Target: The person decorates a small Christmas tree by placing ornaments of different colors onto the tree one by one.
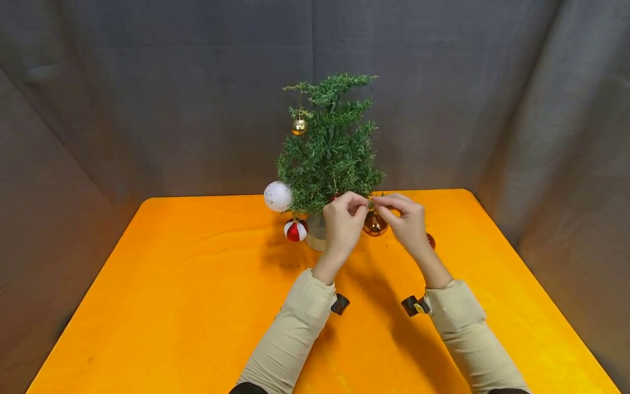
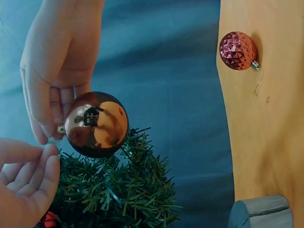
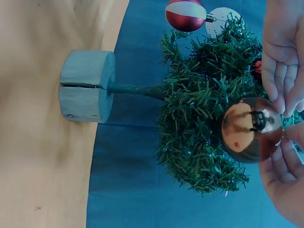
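Note:
A glossy copper-brown ball ornament [image 1: 375, 225] hangs just under my fingertips at the lower right of a small artificial Christmas tree [image 1: 334, 148]. My left hand [image 1: 346, 221] pinches thumb to forefinger near the cap of the ball. Facing it, my right hand [image 1: 407, 220] pinches at the same spot, the two sets of fingertips almost meeting. In the left wrist view the shiny ball [image 2: 97, 124] hides part of the branches, its gold cap beside my fingers. The hanging string is thin and mostly covered by the fingers.
A gold ball [image 1: 299, 125], a white ball [image 1: 278, 196] and a red-and-white ball [image 1: 296, 230] hang on the tree's left. On the orange-covered table [image 1: 197, 306] lies a red faceted ball [image 2: 238, 51]. The tree stands on a round wooden base [image 3: 85, 85] before a grey curtain [image 1: 197, 98].

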A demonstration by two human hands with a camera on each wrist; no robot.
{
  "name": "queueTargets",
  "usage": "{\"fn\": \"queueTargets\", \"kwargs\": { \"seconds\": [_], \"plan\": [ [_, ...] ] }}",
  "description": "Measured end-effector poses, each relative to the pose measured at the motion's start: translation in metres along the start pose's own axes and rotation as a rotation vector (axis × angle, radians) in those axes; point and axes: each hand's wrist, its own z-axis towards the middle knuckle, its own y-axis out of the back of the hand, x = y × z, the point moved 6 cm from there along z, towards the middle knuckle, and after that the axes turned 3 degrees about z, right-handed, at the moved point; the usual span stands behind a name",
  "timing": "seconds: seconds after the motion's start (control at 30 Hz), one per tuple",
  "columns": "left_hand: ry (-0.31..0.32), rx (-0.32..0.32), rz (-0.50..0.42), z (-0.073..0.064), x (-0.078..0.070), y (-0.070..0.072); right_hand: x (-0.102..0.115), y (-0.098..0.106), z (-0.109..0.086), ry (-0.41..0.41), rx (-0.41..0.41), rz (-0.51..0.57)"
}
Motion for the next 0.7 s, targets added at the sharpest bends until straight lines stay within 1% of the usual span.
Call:
{"fn": "queueTargets", "kwargs": {
  "seconds": [0.1,0.27,0.37,0.47,0.6,0.7],
  "plan": [
    [-0.011,-0.009,0.027,0.001,-0.001,0.001,0.002,-0.002,0.003,0.052,-0.021,-0.031],
    [-0.047,-0.012,0.107,0.003,-0.003,0.002,-0.015,-0.004,0.003,0.096,-0.057,-0.053],
    [-0.059,-0.009,0.133,0.004,-0.004,0.002,-0.024,-0.005,0.001,0.113,-0.074,-0.081],
    [-0.079,-0.020,0.149,0.004,-0.005,0.002,-0.023,-0.005,0.001,0.148,-0.089,-0.118],
    [-0.111,-0.043,0.160,0.004,-0.008,0.003,-0.017,-0.006,0.003,0.195,-0.105,-0.132],
    [-0.122,-0.051,0.167,0.004,-0.008,0.003,-0.015,-0.006,0.004,0.211,-0.116,-0.146]
  ]
}}
